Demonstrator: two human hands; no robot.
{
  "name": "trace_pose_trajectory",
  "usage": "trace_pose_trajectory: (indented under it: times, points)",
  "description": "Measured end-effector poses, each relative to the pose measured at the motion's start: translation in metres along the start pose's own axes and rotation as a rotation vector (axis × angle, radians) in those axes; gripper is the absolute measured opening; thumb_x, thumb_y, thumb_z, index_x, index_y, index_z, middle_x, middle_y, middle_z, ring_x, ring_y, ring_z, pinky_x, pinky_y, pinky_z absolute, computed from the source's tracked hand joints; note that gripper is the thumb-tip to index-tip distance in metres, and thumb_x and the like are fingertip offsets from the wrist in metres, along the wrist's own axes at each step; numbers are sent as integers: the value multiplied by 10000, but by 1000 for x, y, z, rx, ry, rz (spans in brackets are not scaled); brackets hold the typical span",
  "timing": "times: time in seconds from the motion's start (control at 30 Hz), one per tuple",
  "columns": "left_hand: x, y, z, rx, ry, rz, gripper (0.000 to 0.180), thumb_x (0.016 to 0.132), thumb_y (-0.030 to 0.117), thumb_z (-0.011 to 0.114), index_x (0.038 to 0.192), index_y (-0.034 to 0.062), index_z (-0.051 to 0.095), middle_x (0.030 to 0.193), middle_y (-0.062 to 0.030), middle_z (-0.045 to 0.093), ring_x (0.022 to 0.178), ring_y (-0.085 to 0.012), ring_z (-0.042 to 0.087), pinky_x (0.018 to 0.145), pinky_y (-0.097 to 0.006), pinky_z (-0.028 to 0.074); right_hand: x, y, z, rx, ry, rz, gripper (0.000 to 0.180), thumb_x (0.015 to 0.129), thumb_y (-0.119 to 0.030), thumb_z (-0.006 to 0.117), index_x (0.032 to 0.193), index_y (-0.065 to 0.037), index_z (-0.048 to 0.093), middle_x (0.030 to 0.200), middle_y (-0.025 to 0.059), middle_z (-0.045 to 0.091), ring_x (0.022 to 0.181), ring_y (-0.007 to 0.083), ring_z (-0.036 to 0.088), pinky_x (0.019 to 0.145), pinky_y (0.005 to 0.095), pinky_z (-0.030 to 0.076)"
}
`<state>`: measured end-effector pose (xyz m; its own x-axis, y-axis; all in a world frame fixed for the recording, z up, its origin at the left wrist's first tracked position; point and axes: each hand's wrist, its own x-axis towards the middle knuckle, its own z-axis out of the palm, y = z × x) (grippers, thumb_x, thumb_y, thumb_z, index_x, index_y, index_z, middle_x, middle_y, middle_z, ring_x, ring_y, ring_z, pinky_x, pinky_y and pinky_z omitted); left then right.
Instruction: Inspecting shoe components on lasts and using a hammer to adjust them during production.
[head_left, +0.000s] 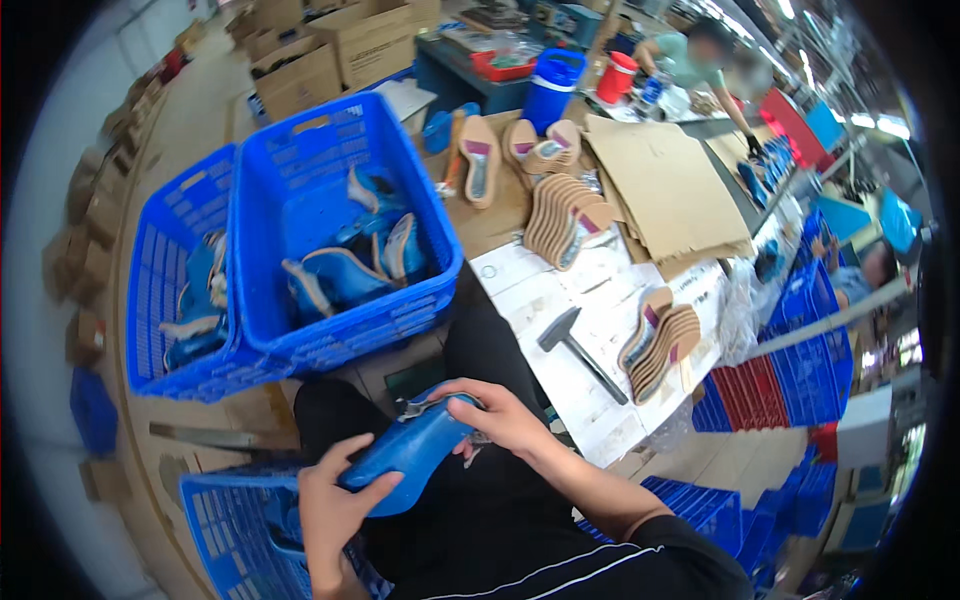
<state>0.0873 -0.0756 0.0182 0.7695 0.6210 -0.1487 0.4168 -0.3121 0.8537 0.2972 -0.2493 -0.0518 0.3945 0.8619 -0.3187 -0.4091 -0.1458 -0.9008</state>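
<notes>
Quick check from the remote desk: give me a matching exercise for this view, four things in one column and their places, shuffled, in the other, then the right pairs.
Things:
1. blue shoe form
2. hammer
3. blue shoe uppers
4. cardboard sheets

Places:
A. piled inside the blue crate
B. held over the lap by the left hand and the right hand
C. at the far end of the table, beside the fanned row of insoles
D. lying flat on the white table top

Pairs: 1-B, 2-D, 3-A, 4-C

Probably a shoe workshop: blue crates [340, 330] of uppers, stacked insoles [560, 215], a hammer [575, 345] on the workbench [610, 420].
</notes>
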Motion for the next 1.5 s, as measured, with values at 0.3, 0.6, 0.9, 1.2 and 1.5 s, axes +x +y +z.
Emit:
trace_pose_trajectory:
  times: [0.3,0.6,0.9,1.2,1.5]
  points:
    - [46,-37,-19,-741,92,-225,441,981,34,718,1405,20,600,991,-79,739,808,-129,714,694,-252,579,11,-9,-36,-33,107,181,514,1140,-476,484,1416,-63,617,934,81,763,726,146,743,605,261,576]
    - [31,-69,27,-1377,314,-398,372,1078,307,641,1333,37,614,1129,-100,716,1079,-222,712,938,-393,601,64,15,-199,-602,914,-175,552,1005,-422,728,1385,-29,655,1015,164,769,875,218,740,806,360,587]
    - [44,-73,23,-1362,228,-379,310,1085,272,608,1337,94,623,1313,-152,693,1197,-270,674,1062,-435,539,151,48,-366,-367,1347,118,602,812,-446,875,1027,105,762,944,249,785,819,309,774,773,420,580]
    - [40,-70,23,-1351,229,-343,377,1076,343,620,1364,101,599,1350,-178,672,1267,-297,640,1073,-508,544,79,57,-346,-495,1365,-144,525,876,-312,862,1279,3,744,942,172,772,752,293,716,689,396,559]
    - [66,-62,27,-1337,255,-346,344,1081,347,601,1307,92,640,1296,-173,699,1200,-273,664,1037,-486,564,-47,89,-307,-1628,1503,332,560,941,-243,659,1440,-1,583,1347,314,650,1566,444,319,1268,663,160]
